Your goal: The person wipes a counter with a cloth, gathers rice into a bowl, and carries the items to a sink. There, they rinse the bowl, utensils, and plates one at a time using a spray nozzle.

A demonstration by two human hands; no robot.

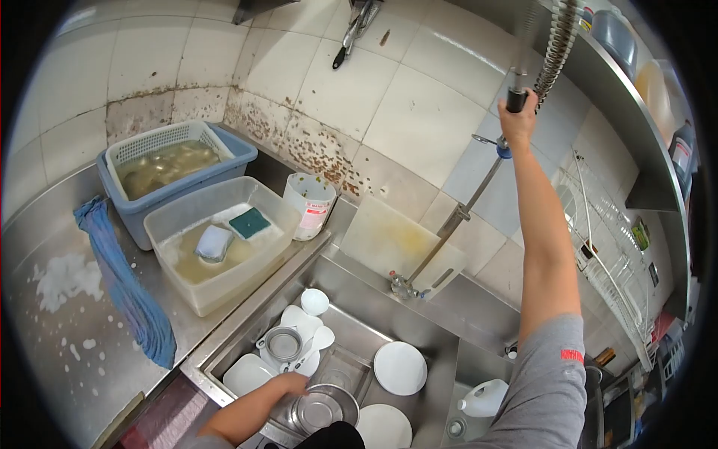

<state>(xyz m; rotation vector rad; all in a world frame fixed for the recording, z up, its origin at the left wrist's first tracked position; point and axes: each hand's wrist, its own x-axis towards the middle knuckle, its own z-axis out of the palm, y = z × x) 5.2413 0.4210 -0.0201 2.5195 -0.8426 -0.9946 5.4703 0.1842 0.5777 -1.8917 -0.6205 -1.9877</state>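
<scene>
My right hand [517,120] is raised high and closed around the black grip of the spray faucet [516,99], beside its coiled spring hose. Down in the steel sink [441,359], my left hand [293,385] is closed at the rim of a round metal bowl [323,410]; the fingertips are partly hidden and slightly blurred. White plates [400,368] lie right of the bowl. Beyond my left hand are a smaller metal pot [284,343], white dishes [249,375] and a small white bowl [315,301].
Left of the sink, a plastic tub [179,288] holds cloudy water, a sponge and a green scouring pad. Behind it stands a blue tub [138,217] with a white basket. A blue cloth [127,288] lies on the counter. A white jug [486,398] lies in the right basin.
</scene>
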